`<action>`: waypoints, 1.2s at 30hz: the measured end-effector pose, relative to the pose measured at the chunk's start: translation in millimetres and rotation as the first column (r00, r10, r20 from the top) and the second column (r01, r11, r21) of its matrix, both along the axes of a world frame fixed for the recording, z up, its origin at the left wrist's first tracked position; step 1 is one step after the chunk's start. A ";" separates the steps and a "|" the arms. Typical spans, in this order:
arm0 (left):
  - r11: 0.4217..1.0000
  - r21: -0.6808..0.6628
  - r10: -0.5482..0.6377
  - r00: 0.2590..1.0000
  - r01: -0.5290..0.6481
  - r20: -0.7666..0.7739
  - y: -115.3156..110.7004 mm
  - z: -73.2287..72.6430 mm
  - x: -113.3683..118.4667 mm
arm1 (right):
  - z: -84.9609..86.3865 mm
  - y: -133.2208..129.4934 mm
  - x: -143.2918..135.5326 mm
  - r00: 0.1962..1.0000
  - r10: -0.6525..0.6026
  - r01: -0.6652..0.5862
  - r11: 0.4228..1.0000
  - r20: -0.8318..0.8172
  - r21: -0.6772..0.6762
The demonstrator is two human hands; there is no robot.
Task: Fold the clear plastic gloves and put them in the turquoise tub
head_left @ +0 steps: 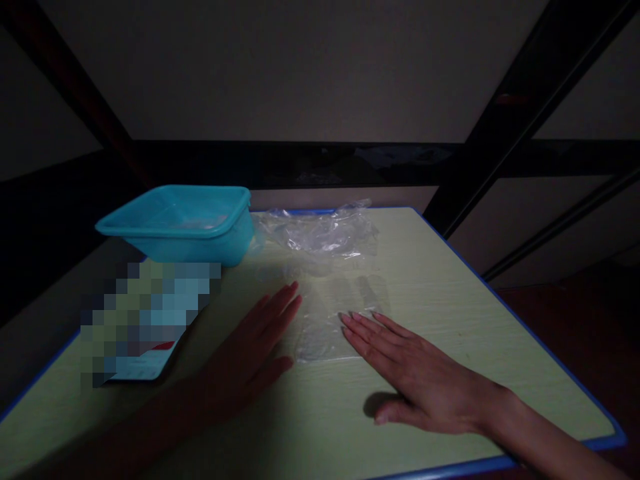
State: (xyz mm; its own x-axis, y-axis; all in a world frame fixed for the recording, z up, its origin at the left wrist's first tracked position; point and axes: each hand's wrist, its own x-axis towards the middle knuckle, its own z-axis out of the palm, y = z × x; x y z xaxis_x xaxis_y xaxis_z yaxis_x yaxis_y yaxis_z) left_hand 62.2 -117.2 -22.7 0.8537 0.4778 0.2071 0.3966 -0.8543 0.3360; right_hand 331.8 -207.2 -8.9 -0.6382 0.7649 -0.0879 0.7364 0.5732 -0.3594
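Note:
A clear plastic bag [327, 337] lies flat on the table between my two hands. My left hand [253, 347] is in shadow, stretched out with its fingertips at the bag's left edge; whether it touches the plastic I cannot tell. On the other side, my right hand [420, 380] has its fingers extended and its thumb apart, the fingertips at the bag's right edge. Neither hand holds anything. Behind the flat bag is a crumpled heap of clear plastic [325, 233].
A turquoise plastic basin [200, 250] stands at the table's back left. In front of it is a phone-like device [143, 367], mostly blurred out. The pale table [465, 333] has a blue edge, and a wall with dark beams rises behind it.

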 end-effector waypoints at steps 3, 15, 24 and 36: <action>0.998 -0.013 0.063 0.998 -0.063 0.027 3.4 -0.3 -0.6 | 0.9 -0.1 -0.5 1.000 0.010 -0.010 1.000 0.017 -0.013; 0.997 -0.022 0.073 0.997 -0.073 0.005 2.6 -1.1 -1.1 | 1.5 -11.4 -1.9 0.994 0.083 -0.086 0.996 -0.072 -0.039; 0.997 -0.028 0.067 0.996 -0.066 0.055 3.5 -0.9 -0.5 | 13.2 -10.9 4.9 0.971 0.119 -0.131 0.990 -0.209 -0.045; 0.994 -0.006 -0.108 0.994 0.108 -0.033 -13.6 -0.3 3.6 | 15.7 70.0 13.9 0.566 -0.615 0.404 0.788 -0.549 -0.465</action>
